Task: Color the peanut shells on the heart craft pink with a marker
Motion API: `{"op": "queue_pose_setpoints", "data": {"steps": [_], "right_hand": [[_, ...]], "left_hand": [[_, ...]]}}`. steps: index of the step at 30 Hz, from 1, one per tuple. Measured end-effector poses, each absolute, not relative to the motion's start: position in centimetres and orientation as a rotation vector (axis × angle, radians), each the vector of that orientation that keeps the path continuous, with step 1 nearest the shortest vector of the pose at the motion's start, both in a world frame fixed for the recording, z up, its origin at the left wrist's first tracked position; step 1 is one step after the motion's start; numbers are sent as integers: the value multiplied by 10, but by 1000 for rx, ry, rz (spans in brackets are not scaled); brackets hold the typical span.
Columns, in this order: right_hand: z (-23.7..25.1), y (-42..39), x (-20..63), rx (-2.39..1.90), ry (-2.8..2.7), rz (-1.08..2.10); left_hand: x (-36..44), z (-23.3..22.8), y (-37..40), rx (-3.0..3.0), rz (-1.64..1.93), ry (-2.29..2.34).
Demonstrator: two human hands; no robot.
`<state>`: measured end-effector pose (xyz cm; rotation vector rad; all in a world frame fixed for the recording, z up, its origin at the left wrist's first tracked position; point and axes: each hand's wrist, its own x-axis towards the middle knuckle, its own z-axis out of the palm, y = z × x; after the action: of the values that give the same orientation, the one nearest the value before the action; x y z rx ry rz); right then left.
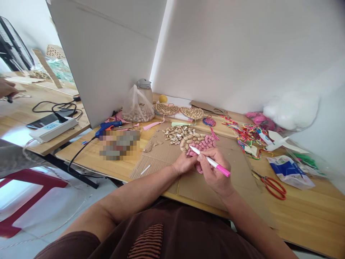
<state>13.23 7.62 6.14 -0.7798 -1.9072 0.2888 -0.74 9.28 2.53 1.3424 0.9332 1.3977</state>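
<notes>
Right hand (215,172) closed around a pink marker (212,162), pen grip, white tip angled down and left onto the peanut-shell piece (198,143). The grip sits well back from the tip, apparently so the tip stays in sight.

Left hand (185,163) lies flat against the near edge of the piece, fingers pressed on it and holding nothing else; it looks to be pinning the piece so it does not slide under the marker.

The piece lies on a cardboard sheet (161,158) near the middle of the table (309,212), close to the front edge. About half of it, the near half, is pink; the far part is bare shell colour (cardboard likely spares the wood from ink).

Loose shells (176,133) lie heaped just behind the piece. Bag of peanuts (137,108) toward the back left, blue glue gun (107,126) at the left edge, red scissors (273,186) to the right, coloured cords (246,135) toward the back right.
</notes>
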Motion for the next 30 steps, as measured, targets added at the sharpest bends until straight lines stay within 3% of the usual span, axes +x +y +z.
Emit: {"op": "queue_pose_setpoints", "data": {"steps": [30], "right_hand": [[69, 75, 131, -834, -1897, 268]], "left_hand": [[-7, 23, 95, 1323, 1412, 808]]}}
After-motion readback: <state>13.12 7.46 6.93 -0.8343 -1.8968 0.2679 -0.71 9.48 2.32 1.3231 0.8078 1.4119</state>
